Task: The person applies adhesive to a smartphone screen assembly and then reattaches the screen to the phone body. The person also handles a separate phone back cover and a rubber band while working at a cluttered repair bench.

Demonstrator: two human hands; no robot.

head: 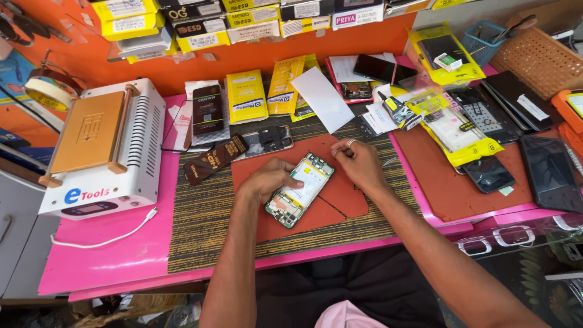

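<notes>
Opened phone (pixel 299 189) (back off) lies between left hand (pixel 270 180) and right hand (pixel 357 161).

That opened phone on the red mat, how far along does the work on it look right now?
Done: the phone lies with its back off, battery and circuit boards bare. A loose part lies on the woven mat behind it; which part is unclear. In hand: the left hand steadies its edge, while the right hand pinches at its top corner; anything it grips is too small to see. Left: the phone remains open on the red mat.
</notes>
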